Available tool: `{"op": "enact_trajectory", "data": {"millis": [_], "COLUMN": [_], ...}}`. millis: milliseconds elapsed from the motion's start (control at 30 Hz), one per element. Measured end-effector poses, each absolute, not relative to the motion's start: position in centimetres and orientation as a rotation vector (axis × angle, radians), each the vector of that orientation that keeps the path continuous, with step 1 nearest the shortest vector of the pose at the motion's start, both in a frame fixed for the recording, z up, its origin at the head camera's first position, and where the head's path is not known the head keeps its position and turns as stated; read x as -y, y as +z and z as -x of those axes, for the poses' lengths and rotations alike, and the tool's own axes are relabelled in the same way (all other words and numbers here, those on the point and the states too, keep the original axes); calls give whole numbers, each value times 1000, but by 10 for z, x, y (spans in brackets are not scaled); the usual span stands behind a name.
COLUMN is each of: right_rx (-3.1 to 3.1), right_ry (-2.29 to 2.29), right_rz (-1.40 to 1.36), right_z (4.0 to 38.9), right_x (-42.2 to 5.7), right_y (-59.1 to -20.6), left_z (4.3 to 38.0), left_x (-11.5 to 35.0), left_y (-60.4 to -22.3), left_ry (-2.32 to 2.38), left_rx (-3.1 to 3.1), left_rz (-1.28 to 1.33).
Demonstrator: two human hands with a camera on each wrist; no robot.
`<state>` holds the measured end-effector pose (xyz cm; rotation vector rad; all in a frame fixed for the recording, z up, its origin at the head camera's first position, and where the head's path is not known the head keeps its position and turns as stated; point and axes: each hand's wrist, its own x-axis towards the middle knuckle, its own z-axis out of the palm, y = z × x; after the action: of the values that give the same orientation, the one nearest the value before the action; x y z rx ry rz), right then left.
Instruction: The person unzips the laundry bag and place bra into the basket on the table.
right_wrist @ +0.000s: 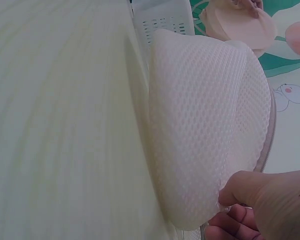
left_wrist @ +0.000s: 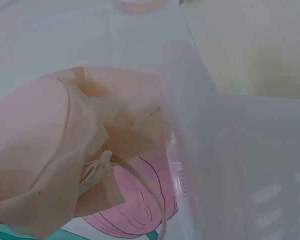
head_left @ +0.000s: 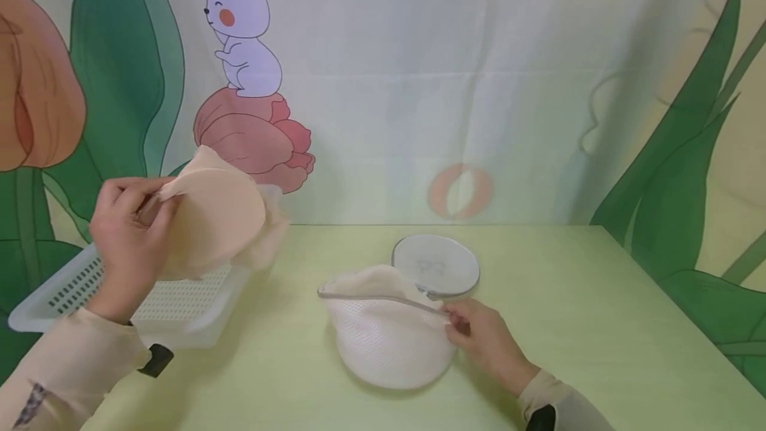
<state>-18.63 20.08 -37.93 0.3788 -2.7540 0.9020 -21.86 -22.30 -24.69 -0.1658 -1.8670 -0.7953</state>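
Note:
A beige bra (head_left: 224, 208) hangs from my left hand (head_left: 133, 228), which pinches its edge above the basket. In the left wrist view, a rounded cup of the bra (left_wrist: 30, 125) shows beside a thin strap (left_wrist: 145, 187). My right hand (head_left: 491, 341) grips the zippered rim of a white mesh laundry bag (head_left: 395, 344), which stands on the table with its top parted. The right wrist view shows the thumb and fingers of the right hand (right_wrist: 270, 200) at the rim of the mesh bag (right_wrist: 200, 115). What lies inside the bag is hidden.
Below the left hand stands a white perforated plastic basket (head_left: 179, 301). A flat, round white piece with a grey edge (head_left: 437, 265) lies behind the bag. The pale green table (head_left: 598, 338) ends at a printed cloth backdrop (head_left: 383, 85).

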Motion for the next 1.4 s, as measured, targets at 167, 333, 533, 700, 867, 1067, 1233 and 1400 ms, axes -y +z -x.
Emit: {"op": "enact_trajectory", "data": {"millis": [167, 333, 533, 700, 867, 1067, 1233, 1400], "right_rx": [2755, 2764, 2765, 2773, 2782, 2782, 2787, 2788], "right_ry": [905, 928, 936, 921, 931, 934, 934, 915], "right_rz": [-368, -353, -358, -349, -352, -354, -346, -339], "right_z": [186, 185, 185, 187, 188, 188, 187, 187], "right_x": [-200, -200, -200, -200, -201, -201, -199, -198], "right_y": [-380, -380, -381, -382, -381, -381, -381, -381], "left_z": [215, 213, 210, 209, 209, 210, 211, 217], "left_x": [236, 251, 269, 280, 287, 291, 295, 299], "left_y": [-247, -247, -246, -245, -252, -268, -279, -291], "left_ry": [-777, -758, -669, -643, -641, -693, -726, -753], "left_rx": [1951, 1994, 2062, 2108, 2206, 2318, 2415, 2532], "left_rz": [81, 8, -91, -157, -158, -61, -29, 30]}}
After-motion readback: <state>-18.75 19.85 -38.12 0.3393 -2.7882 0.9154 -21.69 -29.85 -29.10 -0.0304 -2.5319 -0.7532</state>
